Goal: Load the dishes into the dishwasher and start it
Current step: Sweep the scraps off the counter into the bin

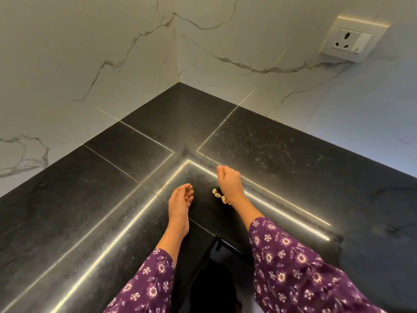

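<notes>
- Judging from head view: task looks barely begun. No dishes in sight, and no dishwasher I can ID for sure.
- Dark glossy panel (pixel 223 258) sits low centre, below the counter's inner corner, btwn the forearms. Could be an appliance top or front, can't tell. No rack, open door or controls visible.
- So prob. everything is left: fetch dishes, load, shut the door, start.
- L hand (pixel 180 201): over the counter (pixel 90 211) near that inner corner, fingers loosely curled, palm turned inward, nothing in it as far as seen.
- R hand (pixel 229 180): near the L hand, a bit farther in, fingers curled under w/ the back of the hand toward the camera. Whether it pinches anything, can't tell.
- Small pale pieces (pixel 220 196): short row just beside the R wrist. Loose on the stone or strung on the wrist, can't tell.
- Edges: black stone counter is L-shaped and runs off frame left and right. Two marble walls (pixel 90 53) meet at the far corner and close it off behind. The front edge makes an inside corner right under the wrists.
- Room: open stone on both sides of the hands, so sideways reach looks easy. Socket (pixel 353 38) on the R-side wall is well apart from both hands, nothing plugged in.
- Risk: loose floral sleeves (pixel 293 267) could sweep the pale pieces off the front edge, if those are loose.
</notes>
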`<state>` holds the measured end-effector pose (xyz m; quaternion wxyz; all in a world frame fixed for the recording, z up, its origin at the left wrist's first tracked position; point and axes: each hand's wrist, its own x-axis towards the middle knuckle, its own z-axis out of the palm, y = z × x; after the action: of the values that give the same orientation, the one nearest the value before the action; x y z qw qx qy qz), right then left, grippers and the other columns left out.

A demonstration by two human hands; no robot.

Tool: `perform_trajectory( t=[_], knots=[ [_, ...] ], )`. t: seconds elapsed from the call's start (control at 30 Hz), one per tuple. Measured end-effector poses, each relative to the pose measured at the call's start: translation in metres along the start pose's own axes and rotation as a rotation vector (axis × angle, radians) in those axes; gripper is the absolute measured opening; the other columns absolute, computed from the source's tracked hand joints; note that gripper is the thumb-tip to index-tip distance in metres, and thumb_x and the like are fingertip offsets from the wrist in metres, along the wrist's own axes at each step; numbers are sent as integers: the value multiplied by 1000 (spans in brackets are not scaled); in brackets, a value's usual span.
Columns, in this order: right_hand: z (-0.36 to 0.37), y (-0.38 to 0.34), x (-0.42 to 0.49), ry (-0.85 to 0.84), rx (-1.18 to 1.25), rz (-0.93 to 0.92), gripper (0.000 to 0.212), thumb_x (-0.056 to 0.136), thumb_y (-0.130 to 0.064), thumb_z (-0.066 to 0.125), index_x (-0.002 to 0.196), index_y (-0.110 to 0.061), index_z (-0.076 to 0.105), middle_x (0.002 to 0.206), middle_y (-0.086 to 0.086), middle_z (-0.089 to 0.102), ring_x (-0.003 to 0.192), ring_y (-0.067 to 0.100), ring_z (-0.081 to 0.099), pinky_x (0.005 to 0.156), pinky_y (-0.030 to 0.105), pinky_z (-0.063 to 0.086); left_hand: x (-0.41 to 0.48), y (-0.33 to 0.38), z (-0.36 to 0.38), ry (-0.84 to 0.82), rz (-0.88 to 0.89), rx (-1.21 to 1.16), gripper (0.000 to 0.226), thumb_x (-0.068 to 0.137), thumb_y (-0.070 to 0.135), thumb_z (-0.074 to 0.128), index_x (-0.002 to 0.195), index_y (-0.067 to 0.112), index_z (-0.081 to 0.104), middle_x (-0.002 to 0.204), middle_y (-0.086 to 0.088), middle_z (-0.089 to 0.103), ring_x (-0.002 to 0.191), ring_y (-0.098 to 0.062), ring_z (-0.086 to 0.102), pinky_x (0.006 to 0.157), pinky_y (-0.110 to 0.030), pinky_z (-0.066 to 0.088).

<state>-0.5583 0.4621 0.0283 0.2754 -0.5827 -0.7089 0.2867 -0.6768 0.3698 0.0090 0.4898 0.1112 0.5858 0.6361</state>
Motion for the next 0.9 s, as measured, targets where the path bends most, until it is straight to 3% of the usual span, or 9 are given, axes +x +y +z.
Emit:
perform_trajectory(
  t=[0.07, 0.17, 0.27, 0.33, 0.5, 0.6, 0.67, 0.73, 0.9],
  knots=[
    [-13, -5, -3, 105, 332, 149, 39, 97, -21, 42, 60, -11, 44, 56, 4, 40, 50, 13, 35, 50, 27, 29, -9, 1, 7, -44, -86, -144, 20, 98, 17, 46, 100, 11, 65, 101, -5, 65, 97, -15, 60, 83, -24, 47],
    [-22, -11, -25, 65, 897, 407, 36, 97, -21, 43, 61, -16, 40, 52, -1, 33, 39, 7, 25, 37, 18, 21, -31, -4, 19, -114, -174, -304, 27, 99, 24, 43, 107, 9, 64, 105, -6, 66, 100, -15, 61, 92, -28, 46],
    [-26, -16, -65, 28, 1152, 529, 38, 97, -20, 43, 59, -17, 40, 48, -3, 29, 34, 5, 20, 34, 13, 16, -59, -13, 35, -189, -242, -378, 33, 100, 28, 38, 111, 8, 63, 105, -7, 66, 100, -17, 61, 95, -29, 45],
    [-23, -19, -98, 34, 1244, 605, 39, 97, -19, 45, 58, -16, 46, 45, -4, 30, 32, 4, 21, 32, 12, 19, -78, -23, 40, -227, -303, -389, 36, 101, 30, 36, 107, 7, 64, 98, -9, 67, 90, -18, 63, 86, -29, 49],
    [-14, -9, -177, 96, 1144, 710, 35, 97, -20, 46, 65, -11, 58, 42, -3, 48, 33, 5, 45, 34, 15, 36, -125, -63, 19, -233, -373, -195, 40, 100, 34, 39, 92, 13, 73, 79, -8, 70, 72, -16, 66, 68, -27, 55],
    [3, 16, -217, 56, 1125, 818, 39, 97, -21, 46, 59, -15, 49, 44, -3, 40, 31, 5, 35, 32, 14, 27, -152, -90, -4, -157, -434, -70, 37, 99, 32, 41, 90, 13, 71, 77, -8, 65, 63, -13, 62, 54, -22, 50],
    [18, 43, -241, -20, 1069, 923, 39, 98, -23, 44, 60, -16, 45, 44, -4, 34, 30, 4, 26, 31, 13, 19, -162, -108, -23, -92, -440, 6, 34, 101, 26, 38, 103, 10, 67, 99, -10, 67, 88, -18, 64, 76, -27, 50],
    [32, 74, -260, -125, 1009, 1039, 37, 99, -25, 43, 63, -16, 43, 44, -6, 33, 30, 4, 22, 30, 13, 15, -161, -118, -42, -14, -412, 36, 34, 102, 22, 34, 120, 5, 58, 124, -12, 60, 117, -21, 54, 100, -29, 38],
    [81, 157, -282, -292, 883, 1343, 37, 101, -29, 40, 65, -17, 40, 34, -7, 33, 24, 2, 20, 29, 9, 11, -153, -130, -70, 12, -309, 22, 43, 101, 30, 37, 137, 7, 45, 139, -7, 49, 129, -18, 44, 109, -29, 30]
  ],
)
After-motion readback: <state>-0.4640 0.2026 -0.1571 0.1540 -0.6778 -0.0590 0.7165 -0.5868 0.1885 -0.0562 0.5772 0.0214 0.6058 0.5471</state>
